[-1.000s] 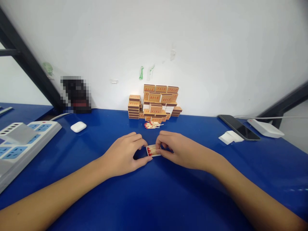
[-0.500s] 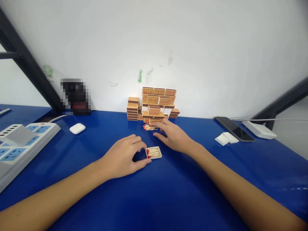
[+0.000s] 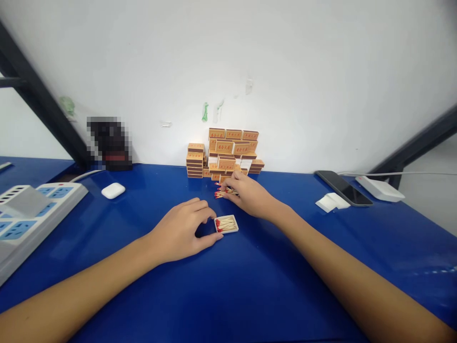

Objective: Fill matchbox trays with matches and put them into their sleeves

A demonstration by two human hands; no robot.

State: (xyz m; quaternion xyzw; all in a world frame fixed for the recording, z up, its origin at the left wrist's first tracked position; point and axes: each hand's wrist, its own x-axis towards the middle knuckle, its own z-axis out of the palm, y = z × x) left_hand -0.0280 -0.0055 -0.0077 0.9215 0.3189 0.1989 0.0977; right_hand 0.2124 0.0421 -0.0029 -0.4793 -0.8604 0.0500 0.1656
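One blue table carries one matchbox stack at 12 o'clock. The left hand pinches the single open tray at centre, its long axis 9-to-3 and red heads toward 9. At its 1 o'clock, the right hand nips loose matches, too bunched to count.

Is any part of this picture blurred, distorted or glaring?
Head view: the dark object by the wall is pixelated; the corners look stretched by a wide lens; light is even, soft shadow under the left hand; the match tray looks sharp.
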